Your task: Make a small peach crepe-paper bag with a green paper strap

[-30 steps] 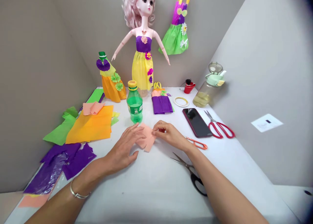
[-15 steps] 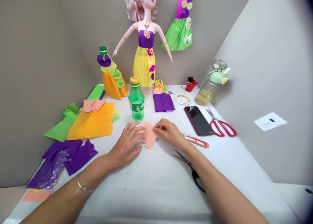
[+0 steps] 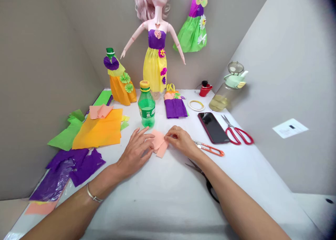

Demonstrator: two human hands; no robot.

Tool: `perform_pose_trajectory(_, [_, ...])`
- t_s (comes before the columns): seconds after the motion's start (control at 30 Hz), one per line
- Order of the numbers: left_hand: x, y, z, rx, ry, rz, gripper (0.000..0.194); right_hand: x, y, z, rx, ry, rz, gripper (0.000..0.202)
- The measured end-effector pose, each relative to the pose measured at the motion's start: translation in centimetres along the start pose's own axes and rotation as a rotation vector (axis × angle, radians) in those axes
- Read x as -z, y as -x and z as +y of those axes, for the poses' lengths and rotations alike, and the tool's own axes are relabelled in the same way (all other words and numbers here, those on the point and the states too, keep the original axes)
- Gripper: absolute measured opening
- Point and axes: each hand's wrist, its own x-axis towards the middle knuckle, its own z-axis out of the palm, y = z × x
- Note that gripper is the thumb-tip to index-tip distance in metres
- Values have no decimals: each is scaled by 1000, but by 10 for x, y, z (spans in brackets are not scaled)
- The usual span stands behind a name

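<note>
A small peach paper piece [image 3: 159,140] lies on the white table [image 3: 157,198] between my hands, its lower part showing as a separate flap or layer. My right hand [image 3: 180,139] pinches the paper's right edge between thumb and fingers. At the paper's left edge is my left hand [image 3: 138,149], palm down with fingers spread, the fingertips touching the paper. Just behind stands a green bottle [image 3: 147,108] with a yellow cap. Black-handled scissors [image 3: 207,180] lie partly under my right forearm.
Orange snips [image 3: 211,149], a phone [image 3: 213,128] and red scissors [image 3: 238,133] lie at right. Orange [image 3: 99,129] and purple sheets [image 3: 86,166] are at left. Behind stand a doll [image 3: 156,40], a dressed bottle [image 3: 119,82] and a tilted-looking drink bottle [image 3: 225,89].
The peach paper now shows an offset lower flap where it looked like one flat piece. My left hand has shifted slightly left. The view has tilted down a little.
</note>
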Motion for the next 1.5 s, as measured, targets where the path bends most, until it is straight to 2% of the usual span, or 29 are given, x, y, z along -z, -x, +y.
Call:
perform_pose_trajectory(0.07, [2,1,4,-1,32,18,13,3,2,-4,18,-40,-2,12])
perform_pose_trajectory(0.23, [4,3,8,0,84,36,11,4,4,-4,17,-171,-138,17])
perform_pose_trajectory(0.4, [7,2,10,-6,115,-8,12,5,2,-3,-12,-226,-73,19])
perform_pose_trajectory(0.6, [9,2,13,-4,105,-47,18,3,5,-2,-84,-345,-164,26])
perform_pose_trajectory(0.73, [9,2,16,-7,115,-45,25,3,4,0,-116,-434,-158,30])
perform_pose_trajectory(0.8, [10,2,17,89,144,31,19,5,4,0,-128,-472,-139,30])
perform_pose_trajectory(0.87, [11,1,16,264,226,88,10,6,5,-2,-137,-503,-116,30])
perform_pose_trajectory(0.93, [12,1,14,457,385,63,10,7,6,-3,-146,-533,-92,30])
perform_pose_trajectory(1.0, [12,1,11,594,551,16,16,8,7,-3,-155,-563,-75,30])
perform_pose_trajectory(1.1, [10,0,8,642,691,55,24,11,9,-6,-163,-605,-91,29])
perform_pose_trajectory(1.17, [10,-2,7,658,809,96,27,14,11,-10,-162,-625,-146,29])
perform_pose_trajectory(1.23, [13,-4,8,699,1011,54,30,17,14,-18,-153,-638,-243,29])
perform_pose_trajectory(1.33, [17,-5,11,701,1312,-159,43,18,20,-29,-108,-609,-377,29])
perform_pose_trajectory(1.43, [16,-4,14,664,1344,-345,52,13,25,-35,-44,-494,-399,29])
perform_pose_trajectory(1.5, [12,-3,15,676,1280,-352,50,8,28,-35,-15,-414,-382,28])
